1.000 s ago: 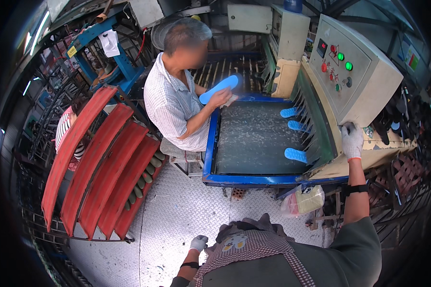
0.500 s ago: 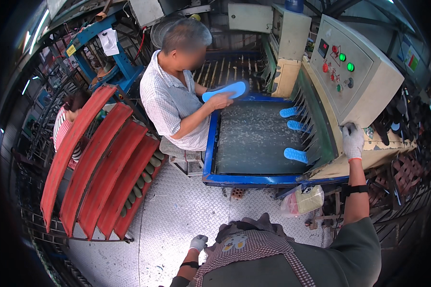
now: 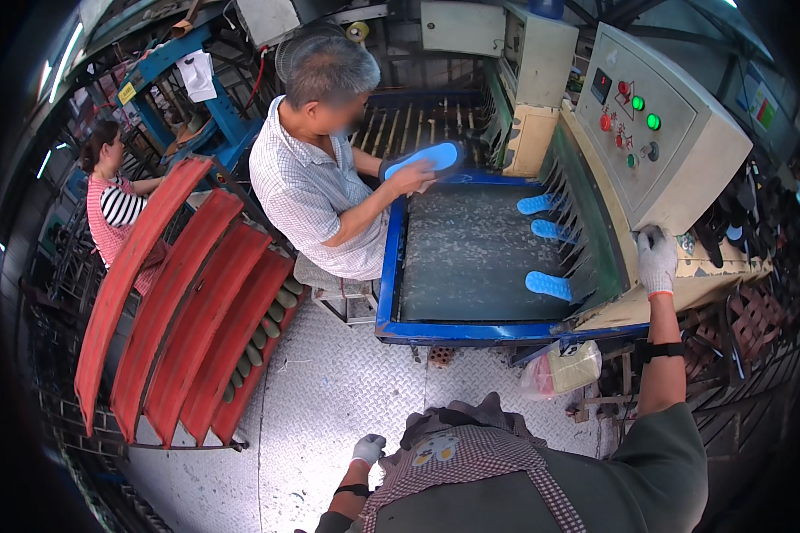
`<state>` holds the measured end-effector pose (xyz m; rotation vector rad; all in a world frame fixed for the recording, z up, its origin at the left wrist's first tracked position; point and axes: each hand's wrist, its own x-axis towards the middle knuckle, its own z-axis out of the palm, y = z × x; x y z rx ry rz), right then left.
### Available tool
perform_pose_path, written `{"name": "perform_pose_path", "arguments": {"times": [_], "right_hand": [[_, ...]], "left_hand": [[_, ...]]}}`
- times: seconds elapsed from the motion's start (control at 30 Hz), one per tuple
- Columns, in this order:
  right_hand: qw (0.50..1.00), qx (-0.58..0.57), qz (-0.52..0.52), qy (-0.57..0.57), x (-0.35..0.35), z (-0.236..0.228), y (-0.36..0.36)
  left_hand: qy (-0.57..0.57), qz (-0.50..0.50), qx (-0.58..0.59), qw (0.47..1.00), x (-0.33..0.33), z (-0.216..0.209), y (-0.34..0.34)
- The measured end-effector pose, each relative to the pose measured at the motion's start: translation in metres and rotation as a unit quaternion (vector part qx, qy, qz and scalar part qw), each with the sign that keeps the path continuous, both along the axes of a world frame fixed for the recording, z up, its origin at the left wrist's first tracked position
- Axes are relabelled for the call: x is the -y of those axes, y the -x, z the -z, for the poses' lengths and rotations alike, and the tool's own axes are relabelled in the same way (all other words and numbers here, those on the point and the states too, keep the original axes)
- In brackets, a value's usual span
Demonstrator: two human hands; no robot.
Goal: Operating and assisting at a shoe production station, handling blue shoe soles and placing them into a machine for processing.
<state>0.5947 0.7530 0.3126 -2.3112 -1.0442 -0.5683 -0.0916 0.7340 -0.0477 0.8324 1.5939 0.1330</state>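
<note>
My right hand point(image 3: 657, 259), in a pale knit glove, is stretched forward to the lower corner of the grey control box point(image 3: 658, 133). Its fingers are bent there, and what they grip, if anything, is hidden. By my apron hangs my left hand point(image 3: 369, 449), also gloved, loosely curled with nothing visible in it. Three blue insoles point(image 3: 548, 285) lie along the right side of the dark conveyor belt point(image 3: 471, 258), by a strip curtain point(image 3: 571, 235). Across the belt's left side, a seated co-worker point(image 3: 320, 178) holds another blue insole point(image 3: 436, 156).
A blue frame point(image 3: 471, 333) edges the belt. Red curved racks point(image 3: 187, 302) with dark green pieces stand on the left, with another person point(image 3: 120, 200) behind them. A plastic bag point(image 3: 560, 369) hangs below the belt frame. Metal racks point(image 3: 729, 382) stand at the right.
The person behind the red racks has straightened up and turned. The co-worker leans slightly left, the insole tilting a little in their hands. My hands have stayed put.
</note>
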Motion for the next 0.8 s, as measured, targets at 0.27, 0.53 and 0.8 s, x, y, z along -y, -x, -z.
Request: {"name": "perform_pose_path", "arguments": {"times": [0.27, 0.53, 0.8], "right_hand": [[1.0, 0.006, 0.014, 0.012, -0.001, 0.001, -0.001], [1.0, 0.006, 0.012, -0.002, -0.003, -0.001, 0.002], [1.0, 0.012, 0.011, 0.008, -0.005, -0.002, 0.002]], "left_hand": [[-0.005, 0.021, -0.013, 1.0, -0.007, -0.002, -0.001], [-0.003, 0.042, -0.023, 0.999, -0.018, -0.008, -0.008], [0.006, 0.038, -0.004, 0.999, -0.024, 0.004, -0.002]]}}
